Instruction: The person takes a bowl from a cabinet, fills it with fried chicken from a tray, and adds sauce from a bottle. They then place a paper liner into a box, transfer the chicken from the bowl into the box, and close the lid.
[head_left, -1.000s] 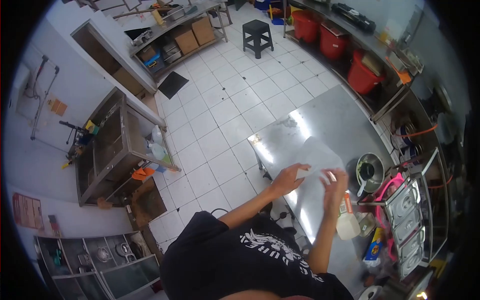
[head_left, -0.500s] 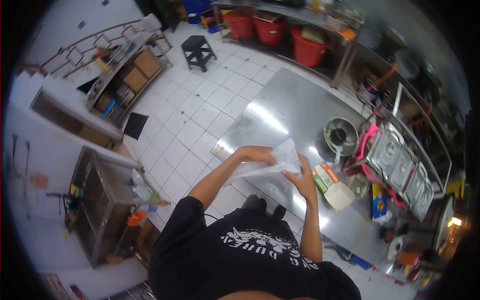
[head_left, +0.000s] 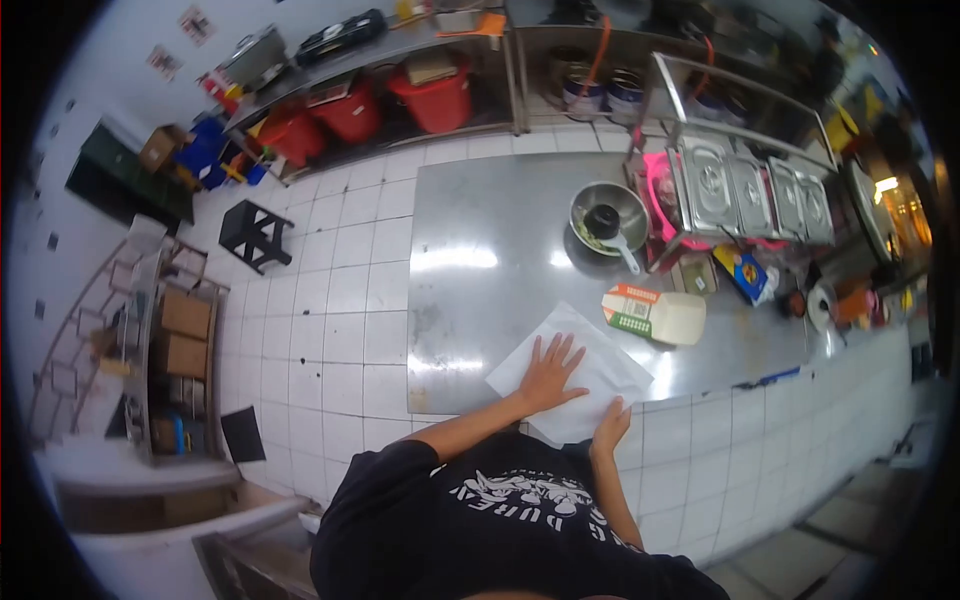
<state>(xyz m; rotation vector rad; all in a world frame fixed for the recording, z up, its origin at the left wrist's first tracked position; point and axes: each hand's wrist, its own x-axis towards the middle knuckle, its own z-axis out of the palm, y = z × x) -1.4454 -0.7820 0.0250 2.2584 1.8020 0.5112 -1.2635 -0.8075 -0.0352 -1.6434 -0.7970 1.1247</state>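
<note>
A white paper sheet [head_left: 520,375], slightly creased, lies turned cornerwise over the front edge of the steel table [head_left: 450,310]. My left hand [head_left: 548,378] rests flat on its middle, fingers spread. At the sheet's near right side, my right hand [head_left: 611,428] has its fingers closed on the edge. Just beyond the sheet stands an open food carton [head_left: 680,318] printed in orange and green. Farther back is a steel bowl [head_left: 592,205] with green bits inside, and in it sits a black round piece with a pale-handled utensil [head_left: 625,252].
Lidded steel food pans [head_left: 710,185] stand in a metal rack on the right, beside a pink basket [head_left: 657,190]. A blue and yellow packet [head_left: 740,272] lies near them. Red tubs [head_left: 435,100] sit under the back counter. A black stool [head_left: 255,235] stands on the tiled floor.
The sheet, bunched up between both hands before, is now spread out on the table. My left hand has opened flat onto it, and my right hand has come down nearer my body. The view has turned.
</note>
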